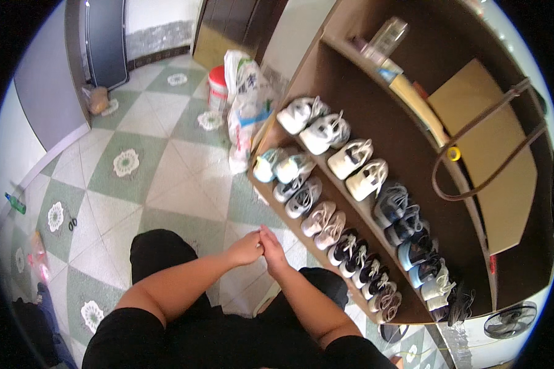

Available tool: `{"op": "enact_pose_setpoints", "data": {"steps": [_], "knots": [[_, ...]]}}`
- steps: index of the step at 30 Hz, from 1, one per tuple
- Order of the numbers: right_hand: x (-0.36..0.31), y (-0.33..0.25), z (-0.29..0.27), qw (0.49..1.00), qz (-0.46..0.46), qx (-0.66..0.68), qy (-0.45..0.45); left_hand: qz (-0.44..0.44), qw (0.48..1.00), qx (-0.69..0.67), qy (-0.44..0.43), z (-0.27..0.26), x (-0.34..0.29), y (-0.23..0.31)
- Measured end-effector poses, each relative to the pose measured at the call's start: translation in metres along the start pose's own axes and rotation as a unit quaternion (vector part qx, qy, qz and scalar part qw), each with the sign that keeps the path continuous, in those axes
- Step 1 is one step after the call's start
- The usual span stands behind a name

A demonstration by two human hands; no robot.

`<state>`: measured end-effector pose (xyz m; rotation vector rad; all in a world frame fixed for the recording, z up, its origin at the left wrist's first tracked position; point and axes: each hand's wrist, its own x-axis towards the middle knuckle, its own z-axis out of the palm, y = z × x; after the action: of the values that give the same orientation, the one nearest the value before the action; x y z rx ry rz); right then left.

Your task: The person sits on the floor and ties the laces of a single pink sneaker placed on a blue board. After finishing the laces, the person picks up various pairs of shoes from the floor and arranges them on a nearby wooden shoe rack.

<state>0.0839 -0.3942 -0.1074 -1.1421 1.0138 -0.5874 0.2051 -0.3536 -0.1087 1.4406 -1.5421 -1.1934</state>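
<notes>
In front of my knees my left hand and my right hand meet, fingers drawn in and touching each other. Both look closed, and no object shows in or between them. Nearest to them, on the right, stands a brown shoe rack with two rows of shoes. Its lower row holds pink-beige sneakers, grey sneakers and black-and-white sneakers. Cream sneakers and white sneakers sit in the row above.
A brown strap loop hangs across the rack's upper shelf, before a cardboard sheet. Plastic bags and a red-lidded bucket stand beyond the rack. Scissors and a green bottle lie on the tiled floor at left. A fan is lower right.
</notes>
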Motion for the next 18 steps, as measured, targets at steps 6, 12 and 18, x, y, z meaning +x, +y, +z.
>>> {"op": "enact_pose_setpoints", "data": {"steps": [6,12,18], "knots": [[-0.021,-0.017,0.003,0.989,0.110,0.097,-0.009,-0.106,0.980,-0.142,-0.090,-0.029,-0.008,0.026],[-0.006,-0.008,-0.023,0.960,0.259,0.104,0.008,-0.174,0.977,-0.039,-0.118,-0.064,-0.003,0.010],[0.056,0.003,-0.021,0.888,0.437,0.141,0.001,-0.247,0.958,-0.088,-0.114,-0.088,0.024,-0.018]]}}
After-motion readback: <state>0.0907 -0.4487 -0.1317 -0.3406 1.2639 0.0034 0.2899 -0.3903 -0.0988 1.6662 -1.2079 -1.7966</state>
